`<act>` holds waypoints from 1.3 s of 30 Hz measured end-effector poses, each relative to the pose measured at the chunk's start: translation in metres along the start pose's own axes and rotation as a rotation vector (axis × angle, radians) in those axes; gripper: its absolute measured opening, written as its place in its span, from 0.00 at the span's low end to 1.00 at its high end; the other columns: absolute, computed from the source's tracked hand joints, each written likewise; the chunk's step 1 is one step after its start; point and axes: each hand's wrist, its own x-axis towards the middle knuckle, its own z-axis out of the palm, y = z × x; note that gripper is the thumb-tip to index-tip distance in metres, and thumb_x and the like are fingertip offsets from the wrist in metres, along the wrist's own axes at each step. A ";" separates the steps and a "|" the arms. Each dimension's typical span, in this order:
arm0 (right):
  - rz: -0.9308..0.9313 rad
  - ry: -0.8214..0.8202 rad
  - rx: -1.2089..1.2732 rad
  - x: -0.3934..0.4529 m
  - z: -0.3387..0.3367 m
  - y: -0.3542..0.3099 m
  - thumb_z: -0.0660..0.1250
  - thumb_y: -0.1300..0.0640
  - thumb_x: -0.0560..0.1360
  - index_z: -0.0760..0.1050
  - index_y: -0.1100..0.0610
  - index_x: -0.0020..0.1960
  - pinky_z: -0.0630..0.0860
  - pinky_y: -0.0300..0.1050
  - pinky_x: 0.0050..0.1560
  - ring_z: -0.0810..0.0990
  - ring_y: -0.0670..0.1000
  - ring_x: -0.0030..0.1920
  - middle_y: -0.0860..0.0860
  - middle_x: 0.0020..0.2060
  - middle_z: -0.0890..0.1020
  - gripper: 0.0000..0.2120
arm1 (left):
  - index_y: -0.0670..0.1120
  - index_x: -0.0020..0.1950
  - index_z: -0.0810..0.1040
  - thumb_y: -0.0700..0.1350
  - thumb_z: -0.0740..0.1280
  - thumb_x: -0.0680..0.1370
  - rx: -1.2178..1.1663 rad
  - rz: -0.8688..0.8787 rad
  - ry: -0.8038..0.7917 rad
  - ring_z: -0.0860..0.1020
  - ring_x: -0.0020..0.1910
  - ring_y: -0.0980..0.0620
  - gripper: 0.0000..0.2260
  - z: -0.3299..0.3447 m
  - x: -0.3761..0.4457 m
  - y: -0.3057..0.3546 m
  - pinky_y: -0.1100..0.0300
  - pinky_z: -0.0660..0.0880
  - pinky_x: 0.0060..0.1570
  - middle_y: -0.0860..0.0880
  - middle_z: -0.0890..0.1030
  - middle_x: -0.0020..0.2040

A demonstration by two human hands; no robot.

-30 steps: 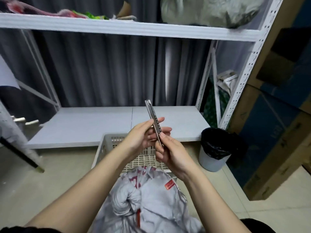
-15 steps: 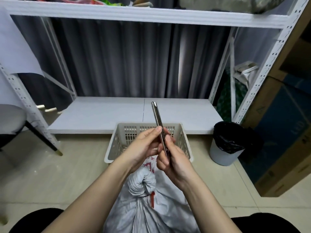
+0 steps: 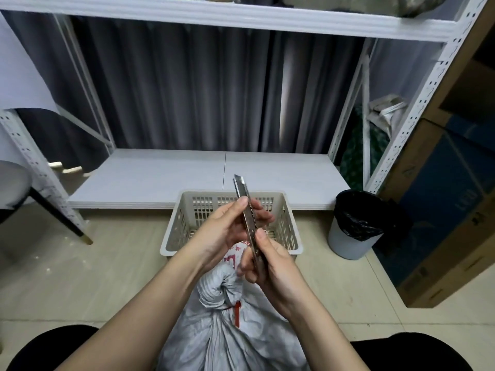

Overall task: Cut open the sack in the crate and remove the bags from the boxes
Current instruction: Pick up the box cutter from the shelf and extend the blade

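Observation:
Both hands hold a slim metal utility knife (image 3: 244, 200) upright in front of me, a short bit of blade showing at its top. My left hand (image 3: 227, 228) pinches its middle between thumb and fingers. My right hand (image 3: 267, 261) grips its lower end, thumb on the slider side. Below the hands stands a grey plastic sack (image 3: 227, 325), its neck knotted and tied with a red strip. Beyond it sits a beige slotted crate (image 3: 288, 223) on the floor; whether the sack stands in it I cannot tell. No boxes or bags are visible.
A white metal rack's low shelf (image 3: 166, 178) lies behind the crate, dark curtains behind it. A bin with a black liner (image 3: 353, 228) stands to the right, large cardboard boxes (image 3: 442, 210) beyond it. A chair leg (image 3: 59, 218) slants at left. My knees frame the sack.
The view has tilted downward, so the crate and sack show more fully. The knife stays upright between both hands, and a short bit of blade now shows at its top.

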 end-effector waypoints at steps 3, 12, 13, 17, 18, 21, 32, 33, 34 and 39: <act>-0.021 -0.018 -0.074 -0.003 0.000 -0.001 0.57 0.51 0.77 0.76 0.59 0.45 0.65 0.35 0.23 0.74 0.46 0.21 0.52 0.25 0.77 0.14 | 0.47 0.40 0.81 0.52 0.66 0.72 0.063 -0.034 -0.040 0.83 0.51 0.43 0.10 0.004 0.000 -0.003 0.51 0.80 0.53 0.42 0.85 0.42; -0.027 -0.029 0.103 0.001 0.002 -0.010 0.54 0.46 0.77 0.67 0.59 0.34 0.54 0.34 0.21 0.56 0.43 0.17 0.46 0.15 0.60 0.20 | 0.42 0.52 0.83 0.49 0.65 0.72 -0.194 -0.019 -0.094 0.84 0.48 0.45 0.14 0.008 -0.007 -0.002 0.63 0.77 0.26 0.41 0.85 0.47; -0.011 -0.042 0.141 0.000 0.002 -0.008 0.53 0.45 0.77 0.67 0.58 0.33 0.52 0.35 0.22 0.56 0.43 0.17 0.46 0.15 0.60 0.20 | 0.42 0.49 0.84 0.49 0.69 0.70 -0.211 -0.017 -0.102 0.84 0.47 0.46 0.14 0.007 -0.007 -0.003 0.63 0.76 0.23 0.41 0.85 0.46; 0.051 -0.054 0.198 -0.006 -0.002 -0.002 0.54 0.43 0.76 0.67 0.57 0.32 0.53 0.36 0.23 0.57 0.43 0.17 0.46 0.15 0.60 0.21 | 0.42 0.46 0.85 0.53 0.78 0.62 -0.154 -0.035 -0.165 0.85 0.47 0.47 0.19 0.003 -0.006 -0.006 0.60 0.80 0.29 0.41 0.85 0.45; 0.061 -0.052 0.194 -0.007 -0.003 -0.003 0.54 0.43 0.76 0.67 0.57 0.32 0.55 0.35 0.22 0.58 0.43 0.17 0.47 0.16 0.60 0.21 | 0.42 0.46 0.85 0.53 0.78 0.62 -0.123 -0.043 -0.176 0.85 0.48 0.47 0.19 0.002 -0.007 -0.006 0.60 0.80 0.31 0.41 0.85 0.46; 0.074 -0.035 0.177 -0.010 -0.005 -0.001 0.54 0.42 0.75 0.67 0.58 0.31 0.59 0.35 0.23 0.59 0.44 0.18 0.49 0.15 0.61 0.22 | 0.43 0.45 0.85 0.53 0.76 0.63 -0.053 -0.057 -0.200 0.85 0.48 0.47 0.18 0.001 -0.009 -0.006 0.62 0.80 0.35 0.41 0.85 0.48; 0.117 0.010 0.039 -0.006 -0.013 0.003 0.50 0.35 0.75 0.65 0.56 0.26 0.52 0.37 0.22 0.54 0.45 0.17 0.49 0.14 0.57 0.29 | 0.47 0.38 0.83 0.50 0.66 0.75 0.217 -0.141 -0.196 0.79 0.59 0.38 0.11 0.001 -0.014 -0.017 0.57 0.78 0.55 0.37 0.82 0.35; 0.128 0.003 0.021 -0.006 -0.014 0.002 0.49 0.35 0.75 0.65 0.56 0.25 0.51 0.38 0.23 0.54 0.46 0.17 0.49 0.14 0.57 0.30 | 0.46 0.35 0.82 0.49 0.65 0.76 0.223 -0.149 -0.194 0.76 0.61 0.34 0.13 0.000 -0.014 -0.019 0.57 0.79 0.55 0.31 0.80 0.37; 0.140 0.001 -0.007 -0.005 -0.016 0.002 0.48 0.35 0.76 0.64 0.57 0.25 0.51 0.39 0.23 0.54 0.46 0.17 0.49 0.14 0.57 0.31 | 0.46 0.33 0.82 0.49 0.65 0.77 0.232 -0.152 -0.193 0.73 0.63 0.30 0.15 -0.002 -0.015 -0.022 0.55 0.78 0.57 0.27 0.78 0.41; 0.117 0.007 -0.071 -0.004 -0.023 0.005 0.50 0.37 0.78 0.69 0.58 0.29 0.52 0.40 0.24 0.57 0.46 0.17 0.51 0.16 0.62 0.30 | 0.43 0.34 0.76 0.52 0.65 0.76 0.282 -0.185 -0.204 0.79 0.45 0.29 0.16 -0.007 -0.015 -0.030 0.45 0.77 0.52 0.27 0.79 0.39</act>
